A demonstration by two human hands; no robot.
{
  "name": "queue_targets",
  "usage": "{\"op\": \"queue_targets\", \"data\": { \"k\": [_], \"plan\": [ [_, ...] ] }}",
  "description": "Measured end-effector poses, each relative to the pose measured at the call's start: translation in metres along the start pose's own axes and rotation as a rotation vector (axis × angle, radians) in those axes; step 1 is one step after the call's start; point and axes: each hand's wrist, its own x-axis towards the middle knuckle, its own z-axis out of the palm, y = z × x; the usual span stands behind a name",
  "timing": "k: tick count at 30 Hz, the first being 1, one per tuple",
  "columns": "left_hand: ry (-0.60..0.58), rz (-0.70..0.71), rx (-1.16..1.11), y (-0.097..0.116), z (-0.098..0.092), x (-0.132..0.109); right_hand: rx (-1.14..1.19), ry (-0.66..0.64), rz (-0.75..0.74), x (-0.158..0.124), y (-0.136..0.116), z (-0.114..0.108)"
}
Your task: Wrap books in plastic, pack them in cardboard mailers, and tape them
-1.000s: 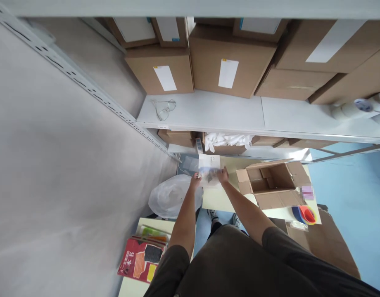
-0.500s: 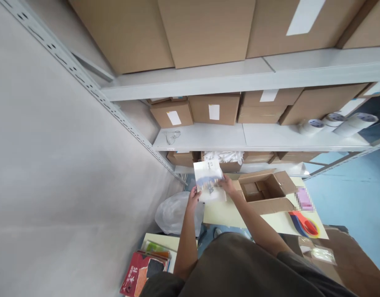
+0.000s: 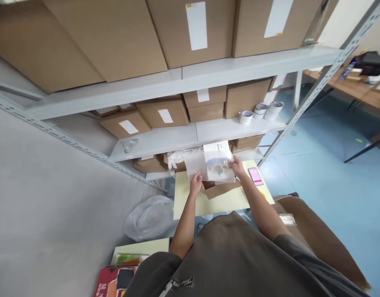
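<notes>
My right hand (image 3: 237, 166) is closed on the right edge of a thin book (image 3: 219, 161), whose white cover has dark writing and a blue-toned picture. A translucent whitish sheet (image 3: 194, 163) reaches out from the book's left side; whether it is a bag or a loose wrapper I cannot tell. My left hand (image 3: 196, 184) pinches that sheet at its lower edge. Both are held above an open cardboard box (image 3: 222, 189), mostly hidden behind them, on a pale yellow table (image 3: 190, 206).
A pink-screened phone (image 3: 256, 176) lies on the table's right side. Shelves (image 3: 165, 138) ahead carry cardboard boxes and tape rolls (image 3: 260, 110). White gloves (image 3: 179, 156) fill a lower box. A plastic bag (image 3: 151, 218) and books (image 3: 112, 282) are at left, a large carton (image 3: 317, 239) at right.
My view has swung right. The book and both hands are now over the open box, and the translucent sheet is spread out to the book's left in my left hand.
</notes>
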Motion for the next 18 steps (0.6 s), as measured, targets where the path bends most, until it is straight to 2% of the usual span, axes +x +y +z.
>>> {"op": "queue_targets", "data": {
  "k": [2,5,8,12,15,18],
  "plan": [
    [-0.079,0.017,0.186,0.002,0.020,-0.007,-0.002,0.037,0.018,0.006,-0.002,-0.033],
    [-0.213,0.005,0.459,-0.001,0.039,-0.022,0.014,0.065,0.035,0.016,-0.005,-0.072],
    [-0.263,-0.054,0.609,-0.007,0.046,-0.036,0.006,0.092,0.039,0.028,-0.010,-0.106],
    [-0.278,-0.045,0.605,-0.014,0.046,-0.044,-0.106,0.045,0.002,0.043,-0.020,-0.144],
    [-0.239,-0.034,0.576,-0.017,0.039,-0.041,-0.228,-0.036,-0.068,0.049,-0.026,-0.149],
    [-0.214,-0.035,0.556,-0.018,0.027,-0.038,-0.296,-0.124,-0.136,0.051,-0.025,-0.127]
  ]
}}
